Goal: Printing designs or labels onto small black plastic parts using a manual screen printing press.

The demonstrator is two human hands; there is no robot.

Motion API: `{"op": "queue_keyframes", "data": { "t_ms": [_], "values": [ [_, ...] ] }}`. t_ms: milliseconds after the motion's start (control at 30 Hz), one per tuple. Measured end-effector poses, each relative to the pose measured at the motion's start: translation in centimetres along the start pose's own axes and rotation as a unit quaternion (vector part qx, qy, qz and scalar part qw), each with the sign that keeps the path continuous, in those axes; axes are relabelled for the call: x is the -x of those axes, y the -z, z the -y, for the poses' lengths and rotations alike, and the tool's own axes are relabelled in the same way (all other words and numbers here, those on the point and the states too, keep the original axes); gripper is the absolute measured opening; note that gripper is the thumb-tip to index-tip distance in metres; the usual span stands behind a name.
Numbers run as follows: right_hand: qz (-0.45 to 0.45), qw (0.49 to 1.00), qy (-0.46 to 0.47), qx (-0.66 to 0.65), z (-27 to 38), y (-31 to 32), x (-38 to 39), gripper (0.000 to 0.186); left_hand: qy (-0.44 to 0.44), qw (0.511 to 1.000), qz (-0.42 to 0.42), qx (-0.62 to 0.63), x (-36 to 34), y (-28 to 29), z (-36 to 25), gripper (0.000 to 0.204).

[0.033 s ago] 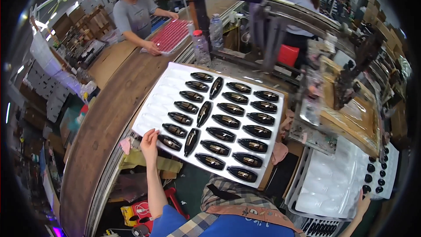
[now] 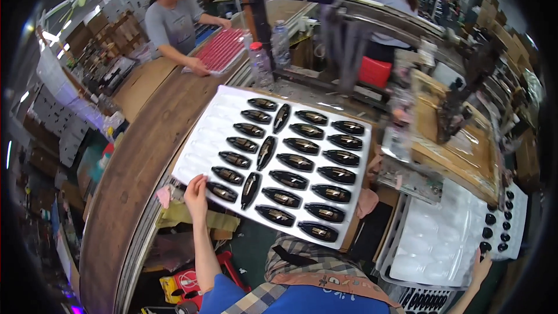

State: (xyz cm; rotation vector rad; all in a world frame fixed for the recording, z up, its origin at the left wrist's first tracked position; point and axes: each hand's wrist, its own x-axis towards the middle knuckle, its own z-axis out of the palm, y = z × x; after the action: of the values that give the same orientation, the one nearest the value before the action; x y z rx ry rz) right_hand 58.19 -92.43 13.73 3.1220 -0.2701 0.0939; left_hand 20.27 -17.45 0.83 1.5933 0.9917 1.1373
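Apparently tray-handling: left hand (image 2: pixel 196 193) pinching tray (image 2: pixel 204 139), eight o'clock; right hand (image 2: pixel 481 264) (grip unclear) by second tray (image 2: pixel 431 241), four o'clock; next seemingly needs steadiness.

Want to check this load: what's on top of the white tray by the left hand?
Rows of glossy black pieces sit on the white tray; its left strip looks bare. The tray surface beneath each piece is hidden.

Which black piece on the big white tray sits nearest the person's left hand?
The bottom piece of the leftmost column, just right of the left hand; every other piece lies farther away from it.
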Motion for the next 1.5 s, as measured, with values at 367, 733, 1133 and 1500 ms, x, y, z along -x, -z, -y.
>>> {"op": "queue_keyframes", "data": {
  "t_ms": [367, 733, 1133, 1500],
  "values": [
    [-0.155, 0.98, 0.066, -0.107, -5.2, -2.9, 0.0, 0.034, -0.161, 0.967, 0.191, -0.055, 1.0, -17.0, -15.6, 0.023],
    [0.063, 0.783, 0.395, -0.477, 28.0, 4.8, 4.3, 0.036, -0.29, 0.88, 0.373, 0.05, 0.9, -31.2, -21.6, 0.025],
    [-0.005, 0.809, 0.478, -0.342, 34.3, 6.1, 7.6, 0.044, -0.05, 0.948, 0.28, 0.142, -12.2, -21.0, -13.4, 0.015],
    [-0.18, 0.981, 0.051, -0.06, 7.7, -1.7, -3.8, 0.051, -0.035, 0.992, -0.092, -0.079, -28.8, -13.3, 2.8, 0.014]
  ]
}}
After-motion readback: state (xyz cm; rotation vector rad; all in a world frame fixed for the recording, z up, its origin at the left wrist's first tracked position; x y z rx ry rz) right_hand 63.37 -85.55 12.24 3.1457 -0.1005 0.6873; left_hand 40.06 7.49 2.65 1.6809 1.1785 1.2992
